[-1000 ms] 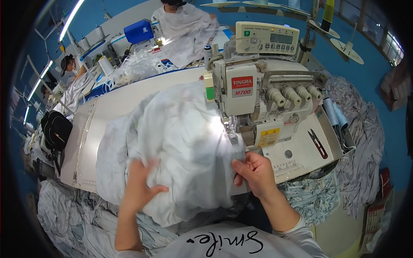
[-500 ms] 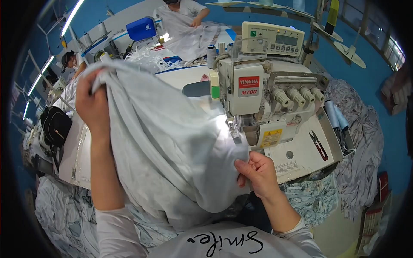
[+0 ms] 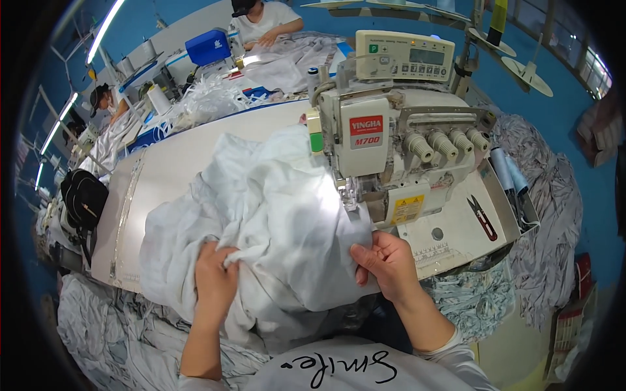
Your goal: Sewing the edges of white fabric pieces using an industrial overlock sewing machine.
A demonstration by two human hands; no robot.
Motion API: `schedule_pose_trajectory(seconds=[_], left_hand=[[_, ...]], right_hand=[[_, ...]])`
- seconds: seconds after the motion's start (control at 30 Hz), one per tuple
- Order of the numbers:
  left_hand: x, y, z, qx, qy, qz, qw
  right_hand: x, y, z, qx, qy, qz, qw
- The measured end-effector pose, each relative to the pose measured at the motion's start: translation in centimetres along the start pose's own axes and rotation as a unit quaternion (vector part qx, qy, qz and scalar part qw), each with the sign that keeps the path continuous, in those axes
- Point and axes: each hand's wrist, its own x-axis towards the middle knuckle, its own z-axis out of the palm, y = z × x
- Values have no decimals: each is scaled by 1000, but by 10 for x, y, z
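A pale grey-white piece of fabric (image 3: 280,195) lies bunched over the front of the sewing table, its right part running under the presser foot of an overlock sewing machine (image 3: 364,140). On the left, my left hand (image 3: 216,272) is closed on a fold of the cloth. With thumb and fingers, my right hand (image 3: 385,264) pinches the fabric's right edge just in front of the needle area. The machine's lamp lights the cloth beside the foot. What lies beneath the bunched folds is hidden.
Thread snips (image 3: 482,218) lie on the machine's right side, by thread cones (image 3: 508,173). A control panel (image 3: 405,57) stands behind the machine head. Heaped cloth (image 3: 538,195) hangs at right, more (image 3: 98,326) at lower left. Co-workers (image 3: 267,26) sit beyond, near a black bag (image 3: 83,192).
My left hand has come down and to the right, lowering the raised cloth into a bunched heap on the table. My right hand keeps its pinch at nearly the same spot.
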Motion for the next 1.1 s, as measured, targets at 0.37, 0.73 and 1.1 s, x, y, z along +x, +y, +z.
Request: schedule_pose_trajectory(seconds=[0.37, 0.73, 1.1], left_hand=[[130, 35, -82, 41, 425, 238, 872], [108, 7, -64, 102, 155, 226, 956], [53, 8, -23, 35, 304, 187, 934]], right_hand=[[2, 2, 1, 26, 1, -15, 1000], [3, 3, -5, 26, 16, -10, 999], [2, 2, -1, 14, -1, -1, 1000]])
